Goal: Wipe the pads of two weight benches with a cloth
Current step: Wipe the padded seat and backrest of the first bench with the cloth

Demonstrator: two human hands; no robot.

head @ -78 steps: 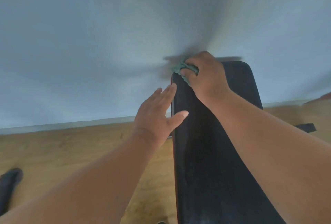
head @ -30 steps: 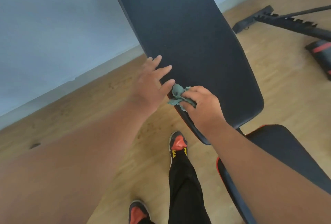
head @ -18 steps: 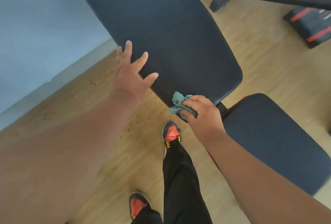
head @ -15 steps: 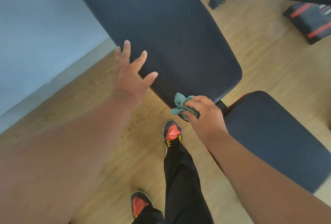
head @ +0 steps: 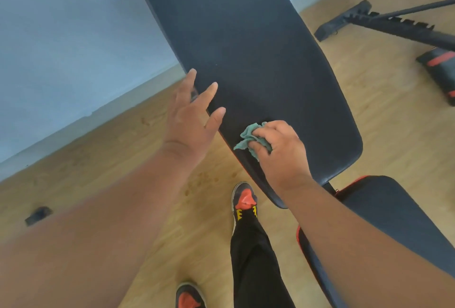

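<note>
My right hand point(head: 280, 152) has its grip bunched round the teal cloth point(head: 248, 139), pressing it on the back pad point(head: 246, 44) near its lower left edge, centre frame. The pad's long axis runs up and left from there, so I judge unwiped surface lies that way. My left hand point(head: 189, 115), fingers spread and holding nothing, rests on the same edge just above.

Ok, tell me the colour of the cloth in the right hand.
The cloth is teal green, bunched in the right hand; the head view shows it.
</note>
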